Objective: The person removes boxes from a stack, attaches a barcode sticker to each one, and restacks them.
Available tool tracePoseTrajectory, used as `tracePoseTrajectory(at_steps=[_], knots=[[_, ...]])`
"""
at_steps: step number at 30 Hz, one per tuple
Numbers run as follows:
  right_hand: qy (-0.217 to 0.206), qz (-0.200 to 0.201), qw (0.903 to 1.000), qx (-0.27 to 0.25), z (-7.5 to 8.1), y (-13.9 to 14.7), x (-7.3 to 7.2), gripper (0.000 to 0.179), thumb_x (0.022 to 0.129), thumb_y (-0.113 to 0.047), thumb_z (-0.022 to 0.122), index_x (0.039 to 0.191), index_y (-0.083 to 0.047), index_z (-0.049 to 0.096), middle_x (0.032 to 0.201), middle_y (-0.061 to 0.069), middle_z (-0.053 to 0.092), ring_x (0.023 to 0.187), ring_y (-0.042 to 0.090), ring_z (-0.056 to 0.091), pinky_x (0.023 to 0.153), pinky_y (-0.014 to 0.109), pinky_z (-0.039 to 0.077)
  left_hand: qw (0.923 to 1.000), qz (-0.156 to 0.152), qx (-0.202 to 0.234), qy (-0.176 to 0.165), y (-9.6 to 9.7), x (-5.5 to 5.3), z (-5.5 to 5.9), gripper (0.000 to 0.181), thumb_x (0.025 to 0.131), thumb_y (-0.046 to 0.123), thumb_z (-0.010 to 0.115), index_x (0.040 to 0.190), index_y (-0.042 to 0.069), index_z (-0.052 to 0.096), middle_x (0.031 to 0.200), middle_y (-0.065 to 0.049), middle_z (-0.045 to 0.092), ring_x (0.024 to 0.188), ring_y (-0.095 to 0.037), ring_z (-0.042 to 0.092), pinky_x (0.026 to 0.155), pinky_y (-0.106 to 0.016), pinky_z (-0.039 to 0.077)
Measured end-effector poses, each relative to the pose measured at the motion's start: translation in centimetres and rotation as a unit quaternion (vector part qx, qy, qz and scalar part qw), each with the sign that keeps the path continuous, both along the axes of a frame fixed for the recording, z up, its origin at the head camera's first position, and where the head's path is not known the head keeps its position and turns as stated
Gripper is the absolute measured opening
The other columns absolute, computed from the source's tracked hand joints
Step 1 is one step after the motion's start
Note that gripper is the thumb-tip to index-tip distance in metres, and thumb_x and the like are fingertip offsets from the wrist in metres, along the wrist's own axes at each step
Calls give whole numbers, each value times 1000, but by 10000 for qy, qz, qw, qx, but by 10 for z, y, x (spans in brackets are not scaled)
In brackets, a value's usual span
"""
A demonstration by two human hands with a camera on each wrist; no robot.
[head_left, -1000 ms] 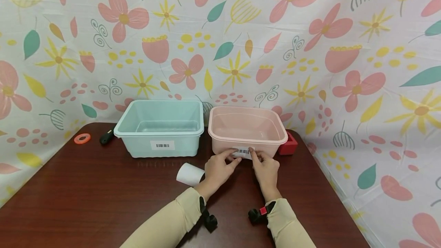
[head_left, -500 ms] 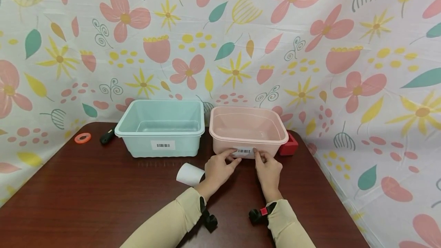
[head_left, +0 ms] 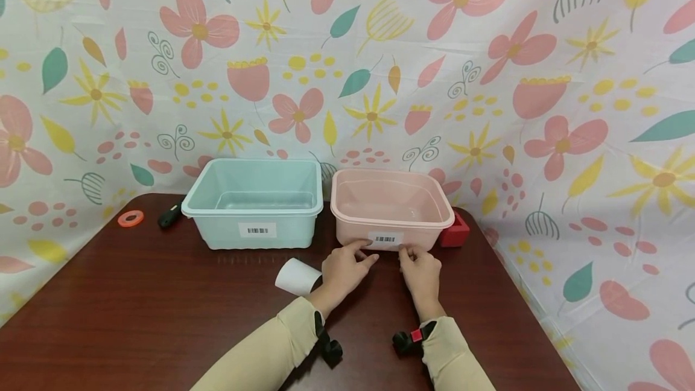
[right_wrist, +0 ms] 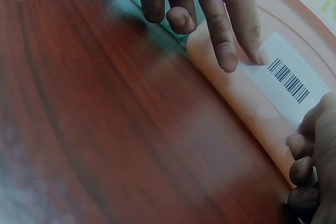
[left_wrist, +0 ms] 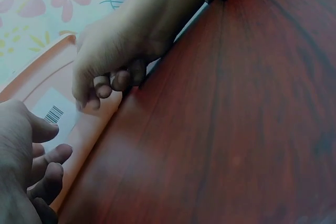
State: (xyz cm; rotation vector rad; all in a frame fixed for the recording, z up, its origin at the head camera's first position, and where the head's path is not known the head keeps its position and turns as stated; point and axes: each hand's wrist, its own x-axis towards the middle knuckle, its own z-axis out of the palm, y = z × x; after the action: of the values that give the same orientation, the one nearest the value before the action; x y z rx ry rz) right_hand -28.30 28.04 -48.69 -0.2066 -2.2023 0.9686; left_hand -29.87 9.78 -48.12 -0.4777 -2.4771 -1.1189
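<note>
A white barcode label [head_left: 386,238] lies on the front wall of the pink plastic basin [head_left: 347,228], near its base. At the label's left end is my left hand [head_left: 344,267], thumb and index finger apart; in the right wrist view its index fingertip [right_wrist: 262,57] touches the label's edge and the other fingers hang loosely bent. My right hand [head_left: 422,270] is at the label's lower right corner. Seen from the left wrist, that right hand [left_wrist: 113,59] has its index finger against the label and its remaining fingers loosely curled.
Left of the basin stands a light blue bin [head_left: 217,237] with its own barcode label [head_left: 257,230]. A white paper roll [head_left: 297,276] lies beside my left wrist. A red box [head_left: 455,234] is behind right; an orange ring [head_left: 130,218] and a black-handled tool [head_left: 170,216] lie far left.
My right fingers have slid rightward along the label, then down to its lower right corner. The label, first partly lifted, now lies flat. My left hand has shifted slightly down.
</note>
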Motion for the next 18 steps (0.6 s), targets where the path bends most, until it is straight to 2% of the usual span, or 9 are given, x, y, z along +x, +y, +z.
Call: tracePoseTrajectory(at_steps=[7,18], knots=[[-180,91,9998,34,1,-1,0,32,91,-19,68,60,-12,68,46,-8,55,44,11,52,46,29,39,9994,-7,-49,-335,-1,2,4,36,89,44,74,123,32,73,81,18,70,67,-5,63,62,-36,47],[-294,133,9995,68,0,0,-1,32,92,-19,68,62,-10,70,46,-7,55,44,11,51,45,29,38,9989,79,-137,-441,0,2,3,36,89,46,74,123,33,73,78,21,68,69,-6,64,63,-36,48]])
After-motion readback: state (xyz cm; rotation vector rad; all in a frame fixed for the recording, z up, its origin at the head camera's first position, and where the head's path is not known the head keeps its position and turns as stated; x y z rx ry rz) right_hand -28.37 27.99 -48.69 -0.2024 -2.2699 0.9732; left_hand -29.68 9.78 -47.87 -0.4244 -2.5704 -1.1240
